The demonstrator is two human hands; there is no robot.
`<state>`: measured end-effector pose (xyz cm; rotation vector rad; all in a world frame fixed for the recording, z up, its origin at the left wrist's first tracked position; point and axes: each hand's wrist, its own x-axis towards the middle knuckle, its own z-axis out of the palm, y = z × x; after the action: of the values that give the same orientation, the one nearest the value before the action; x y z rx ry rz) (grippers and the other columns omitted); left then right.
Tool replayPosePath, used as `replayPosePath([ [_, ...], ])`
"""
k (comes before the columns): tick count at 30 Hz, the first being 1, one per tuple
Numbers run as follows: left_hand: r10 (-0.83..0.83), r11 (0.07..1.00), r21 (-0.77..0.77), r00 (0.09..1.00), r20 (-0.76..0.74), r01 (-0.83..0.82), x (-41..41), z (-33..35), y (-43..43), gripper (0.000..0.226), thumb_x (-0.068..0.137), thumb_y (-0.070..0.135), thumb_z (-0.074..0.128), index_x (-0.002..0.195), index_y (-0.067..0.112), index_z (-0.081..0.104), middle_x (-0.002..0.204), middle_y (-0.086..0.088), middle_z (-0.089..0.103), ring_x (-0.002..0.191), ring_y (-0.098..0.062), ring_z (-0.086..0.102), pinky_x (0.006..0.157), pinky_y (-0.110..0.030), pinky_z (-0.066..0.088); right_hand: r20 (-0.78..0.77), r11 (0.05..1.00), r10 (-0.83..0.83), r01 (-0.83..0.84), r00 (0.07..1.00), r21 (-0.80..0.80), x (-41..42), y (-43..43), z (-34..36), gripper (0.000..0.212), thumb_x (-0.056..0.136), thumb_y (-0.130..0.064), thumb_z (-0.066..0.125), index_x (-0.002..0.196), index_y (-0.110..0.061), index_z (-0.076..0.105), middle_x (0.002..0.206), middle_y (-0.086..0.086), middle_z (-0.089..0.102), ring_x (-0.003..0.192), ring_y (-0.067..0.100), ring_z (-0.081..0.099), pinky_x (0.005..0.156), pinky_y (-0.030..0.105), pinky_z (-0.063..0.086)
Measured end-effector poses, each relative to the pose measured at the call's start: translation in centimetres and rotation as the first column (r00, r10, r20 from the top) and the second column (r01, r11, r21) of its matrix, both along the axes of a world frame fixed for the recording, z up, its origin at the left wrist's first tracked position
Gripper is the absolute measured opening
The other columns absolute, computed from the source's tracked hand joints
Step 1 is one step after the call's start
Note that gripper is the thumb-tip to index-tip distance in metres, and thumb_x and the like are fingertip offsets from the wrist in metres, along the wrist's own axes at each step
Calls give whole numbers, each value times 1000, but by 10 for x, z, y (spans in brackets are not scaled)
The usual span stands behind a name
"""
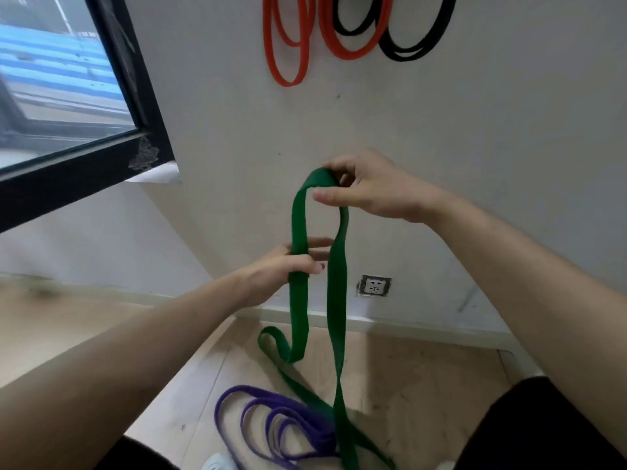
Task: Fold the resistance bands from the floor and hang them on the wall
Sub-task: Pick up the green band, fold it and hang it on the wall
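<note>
**Green band held in two hands before the wall**

Right hand (369,188): thumb and fingers pinch the top fold of the green band (300,300), raised in front of the wall (475,130). Left hand (281,269), lower and to the left: its grip closes around the band's left strand, thumb across the front. The right strand hangs free between the hands. Both strands drop to the floor (424,385), where the left one curls into a loop and the rest trails toward the camera. Beside it on the floor lies a coiled purple band (271,425), partly crossed by the green one. High on the wall hang orange bands (288,45) and black bands (414,39), overlapping. A socket (374,285) sits low on the wall, just right of the hanging strands. A dark-framed window (68,96) fills the upper left.
</note>
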<state>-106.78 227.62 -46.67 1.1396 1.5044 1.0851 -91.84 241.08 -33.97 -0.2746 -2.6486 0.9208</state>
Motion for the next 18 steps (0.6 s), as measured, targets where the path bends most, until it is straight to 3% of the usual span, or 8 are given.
replayPosePath([
  [4,59,997,54,998,36,-61,19,6,15,65,72,36,79,132,21,60,129,1,70,124,-20,63,113,-45,42,-105,999,-11,7,994,-44,3,-3,27,26,97,-29,63,111,-9,69,84,-1,61,74,7,60,68,28,58],
  [10,61,994,95,998,-14,-59,38,17,26,24,98,12,62,122,13,67,116,-2,76,111,-18,70,99,-31,50,-353,987,-64,7,933,-162,10,5,59,20,100,-17,59,113,-4,66,90,2,61,84,13,64,79,41,62],
  [14,88,992,89,996,-33,-84,42,16,31,13,100,12,60,111,11,67,109,-2,78,107,-16,72,93,-27,54,-500,951,-196,38,843,-308,19,20,81,22,100,-18,57,113,-1,64,99,15,60,89,18,64,79,40,61],
  [18,71,995,75,994,-80,-65,35,14,28,14,99,16,62,112,11,64,100,-8,76,96,-11,72,88,-27,51,-569,888,-342,60,748,-455,32,34,82,23,103,-17,54,112,1,65,93,5,67,86,17,68,77,36,60],
])
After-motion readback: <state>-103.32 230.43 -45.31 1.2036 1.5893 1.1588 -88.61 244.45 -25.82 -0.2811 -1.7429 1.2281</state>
